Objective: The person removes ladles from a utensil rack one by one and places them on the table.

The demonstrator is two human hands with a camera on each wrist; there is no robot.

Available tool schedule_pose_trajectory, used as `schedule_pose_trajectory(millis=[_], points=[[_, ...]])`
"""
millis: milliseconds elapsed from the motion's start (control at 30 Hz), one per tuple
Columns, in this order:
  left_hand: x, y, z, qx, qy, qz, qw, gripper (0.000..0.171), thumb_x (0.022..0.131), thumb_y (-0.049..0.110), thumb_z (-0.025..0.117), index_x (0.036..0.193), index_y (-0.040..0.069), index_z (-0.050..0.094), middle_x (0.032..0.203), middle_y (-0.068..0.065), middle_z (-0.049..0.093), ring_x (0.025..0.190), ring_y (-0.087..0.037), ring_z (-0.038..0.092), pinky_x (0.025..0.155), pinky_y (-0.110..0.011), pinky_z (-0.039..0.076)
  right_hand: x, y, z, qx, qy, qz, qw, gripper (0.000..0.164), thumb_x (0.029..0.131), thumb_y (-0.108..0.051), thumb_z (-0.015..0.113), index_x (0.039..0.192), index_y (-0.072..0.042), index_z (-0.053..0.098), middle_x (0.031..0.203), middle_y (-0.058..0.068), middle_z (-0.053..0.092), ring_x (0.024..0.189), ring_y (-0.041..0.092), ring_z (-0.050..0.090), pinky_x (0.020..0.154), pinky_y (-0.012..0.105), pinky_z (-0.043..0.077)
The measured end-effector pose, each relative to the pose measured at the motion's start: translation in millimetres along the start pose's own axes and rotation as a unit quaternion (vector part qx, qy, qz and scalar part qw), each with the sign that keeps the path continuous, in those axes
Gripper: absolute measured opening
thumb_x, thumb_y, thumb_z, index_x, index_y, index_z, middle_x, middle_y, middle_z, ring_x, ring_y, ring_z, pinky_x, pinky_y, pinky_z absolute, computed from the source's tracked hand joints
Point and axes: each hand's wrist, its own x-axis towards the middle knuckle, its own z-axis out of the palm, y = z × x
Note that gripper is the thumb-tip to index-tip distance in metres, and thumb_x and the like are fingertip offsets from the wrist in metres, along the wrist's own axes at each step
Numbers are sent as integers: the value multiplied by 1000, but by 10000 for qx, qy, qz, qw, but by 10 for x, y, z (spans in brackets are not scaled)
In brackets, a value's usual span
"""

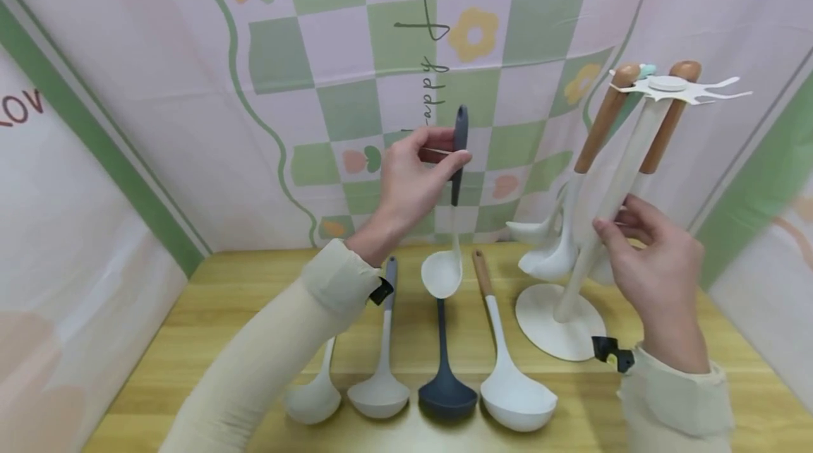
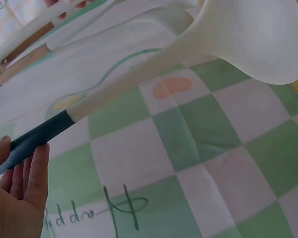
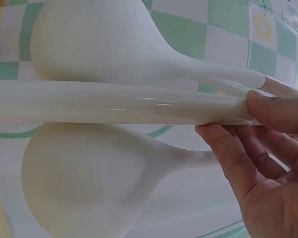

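My left hand [image 1: 413, 171] pinches the dark handle of a white ladle [image 1: 441, 274], held upright above the table with its bowl down. In the left wrist view, the thumb and fingers grip the blue-grey handle [image 2: 40, 141] near its end. My right hand [image 1: 660, 262] holds the white pole of a utensil stand [image 1: 634, 156] between thumb and fingers. On the stand's hooked top [image 1: 667, 86] hang wooden-handled white utensils [image 1: 597, 132] and a teal-handled one, partly hidden. Their white bowls lie either side of the pole [image 3: 114, 101] in the right wrist view.
On the wooden table [image 1: 209, 340] lie a pale ladle [image 1: 314, 396], partly behind my left sleeve, a grey-handled ladle [image 1: 379, 396], a dark ladle [image 1: 447, 396] and a wooden-handled white ladle [image 1: 517, 400]. Behind hangs a checked cloth [image 1: 336, 37].
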Motion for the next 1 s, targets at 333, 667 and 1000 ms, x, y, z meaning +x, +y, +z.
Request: schedule_pose_trajectory(millis=[333,667,1000], points=[[-146,-242,-370,253,333,-165,9990,27,93,13,82,117,3,75,111,-12,78,96,-24,74,79,-28,64,19,-3,25,-11,-9,27,10000,41,96,-12,77,136,-7,71,86,-40,54,79,-24,56,72,-5,45],[-221,-381,-703,368,561,-198,9975,26,93,11,82,115,0,72,110,-15,76,95,-24,71,76,-26,67,27,18,22,38,44,-77,10000,41,95,-10,77,134,-3,71,84,-41,54,77,-26,55,73,-6,44],[-320,-577,-1037,933,571,-288,9936,26,93,8,81,116,0,74,108,-16,78,91,-26,75,70,-19,64,14,-1,5,14,-92,190,9998,42,97,-14,76,138,-7,70,85,-39,55,78,-25,56,72,-5,44]])
